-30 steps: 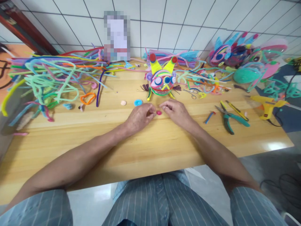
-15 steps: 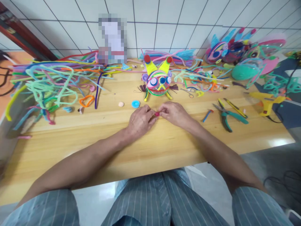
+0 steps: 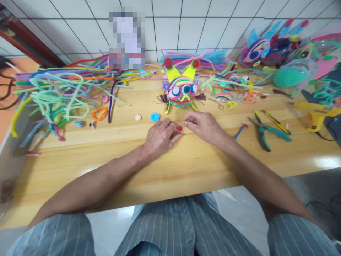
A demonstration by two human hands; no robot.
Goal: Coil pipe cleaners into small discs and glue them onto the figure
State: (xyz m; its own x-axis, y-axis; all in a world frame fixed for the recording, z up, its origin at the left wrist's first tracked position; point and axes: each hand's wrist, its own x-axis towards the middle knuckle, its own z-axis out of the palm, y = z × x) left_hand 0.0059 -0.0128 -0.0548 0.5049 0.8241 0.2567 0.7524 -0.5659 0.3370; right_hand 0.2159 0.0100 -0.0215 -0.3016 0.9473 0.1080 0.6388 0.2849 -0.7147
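Head view: both bare forearms reach forward over the wooden table (image 3: 186, 170), and the 2 hands rest on its top close to each other. Between them lies a small pink coil (image 3: 179, 128), flat on the wood. The left hand (image 3: 160, 136) lies palm down with its fingers loosely stretched, the fingertips touching or all but touching the coil's left side; it grips nothing. The right hand (image 3: 204, 125) sits just right of the coil, fingers curled in a loose, narrow pinch that closes on nothing I can make out; its fingertips stand a little apart from the coil.

Just behind the hands stands a pipe-cleaner creature (image 3: 181, 90) (round striped body, 2 yellow ears tipped red, blue-and-white eyes). Left of the hands lie a blue coil (image 3: 155, 117) and, further left, a pale coil (image 3: 137, 117). An orange loop (image 3: 98, 113) lies near a large heap of loose pipe cleaners (image 3: 58, 92) at the table's left end. To the right of the right hand are teal-handled pliers (image 3: 266, 133), a yellow utility knife (image 3: 275, 122) just beside them, and a yellow glue gun (image 3: 315, 115) near the right edge. More finished craft pieces (image 3: 279, 57) crowd the far right corner against the tiled wall (image 3: 213, 25).
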